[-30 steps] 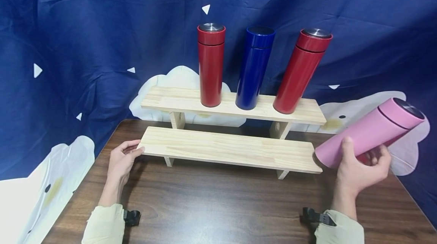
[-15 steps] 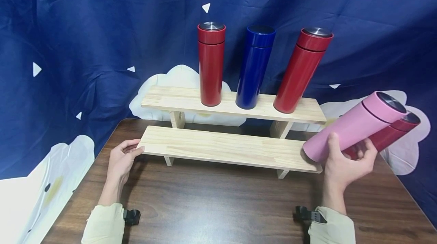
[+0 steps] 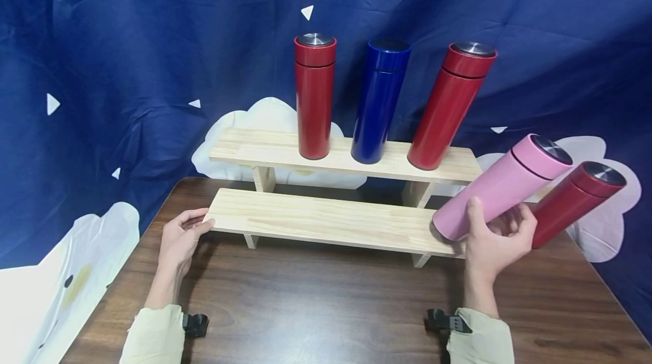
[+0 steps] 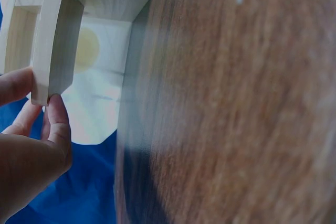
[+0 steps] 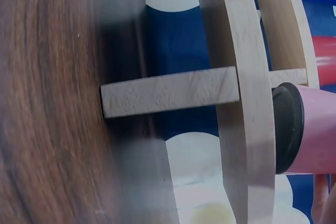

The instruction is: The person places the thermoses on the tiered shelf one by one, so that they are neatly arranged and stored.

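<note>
My right hand (image 3: 496,242) grips a pink thermos bottle (image 3: 501,185) low on its body. The bottle leans to the right, its base close over the right end of the lower shelf board (image 3: 326,219); in the right wrist view its dark base (image 5: 287,128) is right at the board's edge. At the other end, my left hand (image 3: 180,239) pinches the board's left end between thumb and fingers; the left wrist view shows the fingertips (image 4: 56,106) on the wood. On the upper board (image 3: 244,146) stand a red bottle (image 3: 314,103), a blue bottle (image 3: 379,103) and another red bottle (image 3: 450,109).
One more red bottle (image 3: 575,205) stands on the brown wooden table (image 3: 316,307), right of the shelf and partly behind my right hand. Behind everything hangs a dark blue cloth (image 3: 204,30) with white shapes. Short wooden legs (image 3: 421,260) carry the lower board.
My right hand has moved left with the pink bottle, from beside the shelf to over the lower board's right end. The red bottle behind it has come into view. My left hand stays put.
</note>
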Demonstrator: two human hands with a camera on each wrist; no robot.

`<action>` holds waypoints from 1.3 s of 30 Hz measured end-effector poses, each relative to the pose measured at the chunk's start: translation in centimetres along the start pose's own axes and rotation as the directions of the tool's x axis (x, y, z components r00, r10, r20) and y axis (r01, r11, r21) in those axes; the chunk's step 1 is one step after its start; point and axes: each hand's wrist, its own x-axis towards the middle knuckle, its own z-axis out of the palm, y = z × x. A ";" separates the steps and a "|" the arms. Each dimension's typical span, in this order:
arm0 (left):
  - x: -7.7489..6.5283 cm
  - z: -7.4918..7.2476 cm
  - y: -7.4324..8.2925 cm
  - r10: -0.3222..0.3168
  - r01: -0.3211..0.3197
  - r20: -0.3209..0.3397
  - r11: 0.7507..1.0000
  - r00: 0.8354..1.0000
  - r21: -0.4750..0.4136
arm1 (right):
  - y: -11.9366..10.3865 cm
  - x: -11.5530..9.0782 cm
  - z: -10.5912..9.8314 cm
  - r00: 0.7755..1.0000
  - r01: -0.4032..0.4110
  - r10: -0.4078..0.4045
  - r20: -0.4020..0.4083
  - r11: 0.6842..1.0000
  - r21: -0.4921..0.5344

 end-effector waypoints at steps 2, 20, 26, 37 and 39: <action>0.0 0.0 0.0 -0.005 0.005 -0.001 1.000 1.000 0.001 | -0.1 -0.2 0.2 1.000 0.003 -0.003 0.004 1.000 0.003; 0.1 0.1 0.0 0.003 -0.003 -0.004 1.000 1.000 0.002 | 0.8 -2.6 1.3 0.984 0.112 -0.114 0.135 0.994 0.018; 0.1 0.1 -0.1 0.002 -0.002 -0.009 1.000 1.000 -0.010 | 0.6 -3.1 2.1 0.989 0.051 -0.051 0.136 0.999 0.004; 0.1 0.1 -0.2 0.000 0.000 0.003 1.000 1.000 -0.026 | -2.1 -5.3 3.8 0.976 0.066 -0.061 0.210 0.998 -0.015; 0.1 0.1 -0.2 -0.001 0.001 -0.001 1.000 1.000 -0.027 | -2.8 -5.8 4.2 0.972 0.053 -0.047 0.229 0.998 -0.019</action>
